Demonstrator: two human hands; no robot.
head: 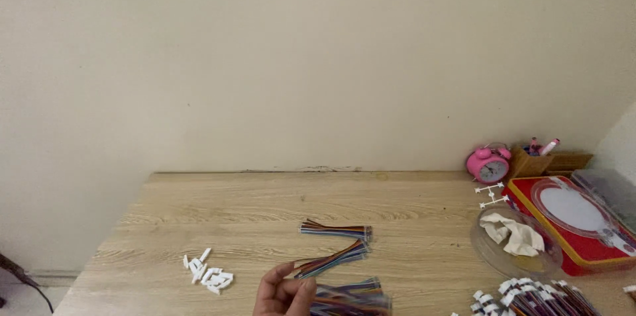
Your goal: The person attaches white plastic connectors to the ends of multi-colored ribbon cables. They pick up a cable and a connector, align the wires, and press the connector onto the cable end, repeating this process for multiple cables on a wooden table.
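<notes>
One hand shows at the bottom edge, which I take for my left hand, fingers pinched on the end of a bundle of multicoloured ribbon wires that lies slanting on the wooden table. A second wire bundle lies just beyond it, and a third bundle lies beside the hand at the bottom. Several small white plastic connectors are scattered to the left of the hand. My right hand is out of view.
A clear dish holding a crumpled white cloth sits at right, beside a red tray with a round clear lid. A pink alarm clock and wooden pen holder stand against the wall. More wires with white connectors lie at bottom right.
</notes>
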